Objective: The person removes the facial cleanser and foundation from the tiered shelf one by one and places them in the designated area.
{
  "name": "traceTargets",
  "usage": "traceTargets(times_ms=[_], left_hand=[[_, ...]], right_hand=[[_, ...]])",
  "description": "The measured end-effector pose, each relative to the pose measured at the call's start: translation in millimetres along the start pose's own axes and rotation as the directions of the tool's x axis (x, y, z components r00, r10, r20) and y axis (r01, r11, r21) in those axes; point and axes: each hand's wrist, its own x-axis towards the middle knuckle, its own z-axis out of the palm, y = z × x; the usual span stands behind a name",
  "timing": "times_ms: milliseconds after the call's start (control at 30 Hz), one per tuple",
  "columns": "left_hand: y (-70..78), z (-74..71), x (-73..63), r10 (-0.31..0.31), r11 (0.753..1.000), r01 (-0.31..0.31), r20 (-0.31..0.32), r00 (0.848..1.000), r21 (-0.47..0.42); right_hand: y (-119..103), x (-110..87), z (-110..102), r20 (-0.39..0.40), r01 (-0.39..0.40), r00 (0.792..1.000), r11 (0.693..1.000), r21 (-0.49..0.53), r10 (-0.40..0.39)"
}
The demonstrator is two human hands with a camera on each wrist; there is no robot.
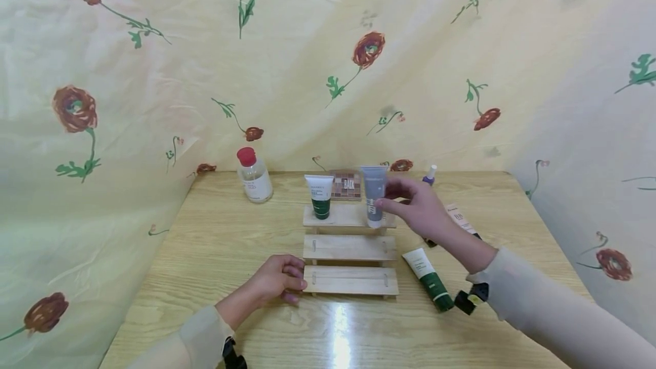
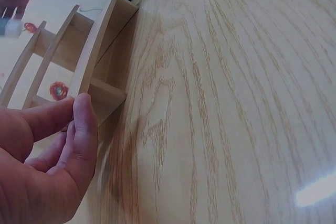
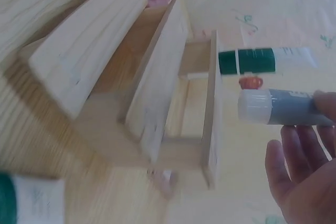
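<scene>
A three-step wooden shelf (image 1: 351,247) stands on the table. My left hand (image 1: 277,279) pinches the left end of its lowest step between thumb and fingers, seen close in the left wrist view. With thumb and fingertips my right hand (image 1: 421,207) holds a grey-blue squeeze tube (image 1: 374,191) upright, clear cap down, over the right part of the top step. The right wrist view shows a small gap between the tube's cap (image 3: 254,106) and that step. A white and green tube (image 1: 320,195) stands cap down on the top step's left part.
Left of the shelf stands a clear bottle (image 1: 255,178) with a red cap. Behind it is a makeup palette (image 1: 346,185). At the right lie another white and green tube (image 1: 429,279) and a BB tube (image 1: 461,218); a white-capped purple bottle (image 1: 430,175) is farther back.
</scene>
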Motion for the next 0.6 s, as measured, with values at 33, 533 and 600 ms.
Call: traceTargets(times_ms=[33, 533, 600], left_hand=[[0.2, -0.1, 0.3, 0.0, 1.0, 0.0, 0.0, 1.0, 0.0], [1.4, -1.5, 0.9, -0.006, 1.0, 0.006, 0.006, 1.0, 0.005], [1.1, -1.8, 0.6, -0.005, 1.0, 0.005, 0.007, 1.0, 0.002]], right_hand=[[2.4, -4.3, -5.3, -0.006, -0.005, 1.0, 1.0, -0.009, 0.005], [74.3, -83.5, -65.8, -0.009, -0.235, 0.972, 0.968, -0.092, 0.235], [85.9, -93.5, -68.4, 0.0, -0.274, 0.961, 0.958, -0.087, 0.275]])
